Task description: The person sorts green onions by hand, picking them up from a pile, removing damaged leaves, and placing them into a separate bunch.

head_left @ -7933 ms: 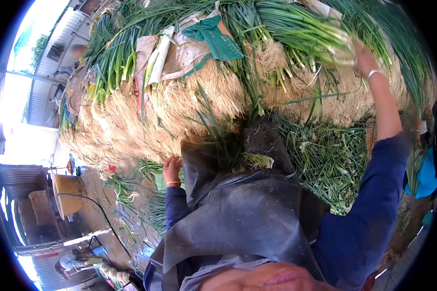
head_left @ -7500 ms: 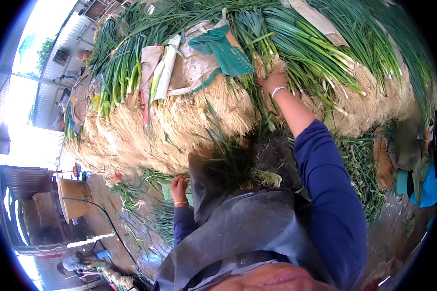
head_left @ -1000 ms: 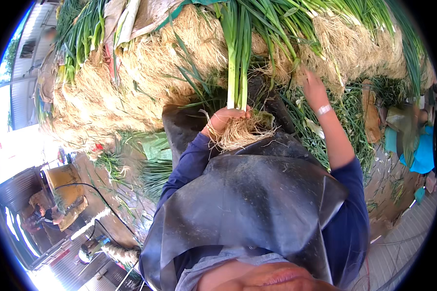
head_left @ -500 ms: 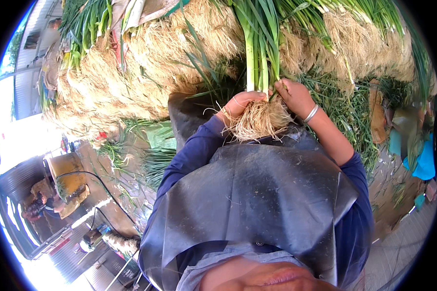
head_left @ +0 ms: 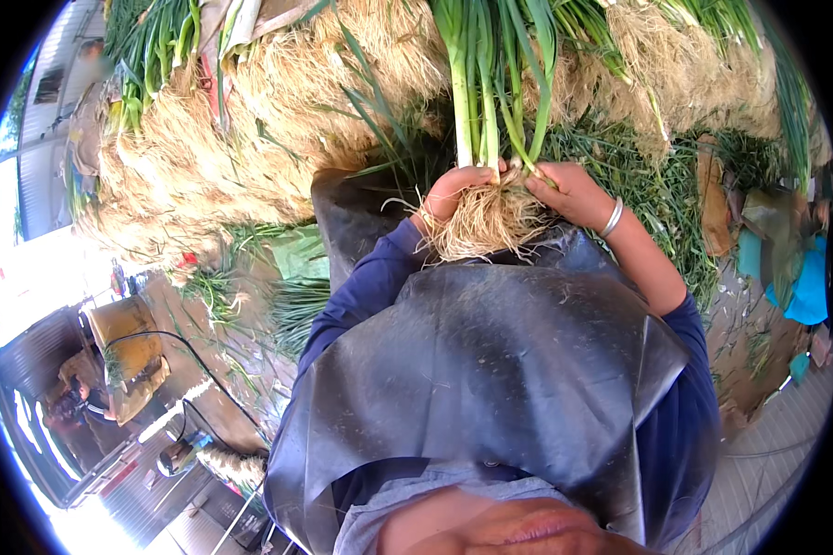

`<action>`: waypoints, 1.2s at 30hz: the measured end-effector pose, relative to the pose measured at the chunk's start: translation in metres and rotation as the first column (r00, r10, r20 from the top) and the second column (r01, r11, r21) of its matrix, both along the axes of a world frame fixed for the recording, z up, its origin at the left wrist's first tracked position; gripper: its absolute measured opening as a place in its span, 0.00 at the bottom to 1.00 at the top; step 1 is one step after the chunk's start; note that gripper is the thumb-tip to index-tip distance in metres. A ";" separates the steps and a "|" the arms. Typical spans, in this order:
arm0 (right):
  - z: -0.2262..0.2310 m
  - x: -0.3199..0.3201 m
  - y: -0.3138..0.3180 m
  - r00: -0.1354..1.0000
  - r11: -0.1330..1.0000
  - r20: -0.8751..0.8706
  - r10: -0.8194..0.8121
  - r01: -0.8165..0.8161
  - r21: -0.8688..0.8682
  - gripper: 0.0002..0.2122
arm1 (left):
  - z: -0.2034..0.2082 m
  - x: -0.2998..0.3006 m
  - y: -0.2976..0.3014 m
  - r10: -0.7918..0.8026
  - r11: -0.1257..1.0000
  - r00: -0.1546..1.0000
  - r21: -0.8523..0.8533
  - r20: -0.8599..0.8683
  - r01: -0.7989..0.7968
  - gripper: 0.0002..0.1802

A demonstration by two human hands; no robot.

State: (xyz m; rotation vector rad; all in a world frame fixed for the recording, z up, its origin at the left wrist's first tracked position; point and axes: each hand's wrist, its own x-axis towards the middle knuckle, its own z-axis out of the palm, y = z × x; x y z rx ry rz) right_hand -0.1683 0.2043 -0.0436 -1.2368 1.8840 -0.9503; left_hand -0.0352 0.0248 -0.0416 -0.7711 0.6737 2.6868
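A bunch of green onions (head_left: 475, 120) stands in front of my dark apron, leaves pointing away and the thick mat of pale roots (head_left: 487, 222) toward me. My left hand (head_left: 451, 192) is closed around the stalk bases from the left, thumb across them just above the roots. My right hand (head_left: 570, 192), with a silver bangle at the wrist, pinches the base of a green onion stalk on the right side of the bunch. That stalk leans a little away from the others. The fingertips of both hands are partly hidden by the roots and stalks.
A long heap of green onions with tan roots (head_left: 241, 139) stretches across the far side. Loose green leaves (head_left: 652, 208) litter the floor at right. A yellowish container (head_left: 125, 333) and a black cable stand at left; blue plastic (head_left: 810, 287) lies at far right.
My right hand has shifted slightly right and toward me, and the stalk in it now slants apart from the bunch. My left hand still grips the bunch.
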 end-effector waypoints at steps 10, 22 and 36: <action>-0.020 0.012 0.008 0.862 0.968 -0.482 -0.159 0.233 0.098 0.14 | -0.014 -0.004 -0.002 -0.119 0.992 0.992 -0.047 -0.030 0.118 0.20; -0.063 -0.015 0.084 0.769 0.807 0.252 -0.588 0.536 0.249 0.09 | -0.020 0.007 -0.002 0.114 0.993 0.983 0.055 -0.143 -0.107 0.21; -0.024 -0.048 -0.042 0.745 0.842 0.393 -0.539 0.493 0.219 0.19 | -0.014 0.002 -0.002 -0.021 0.991 0.997 0.132 -0.081 0.031 0.19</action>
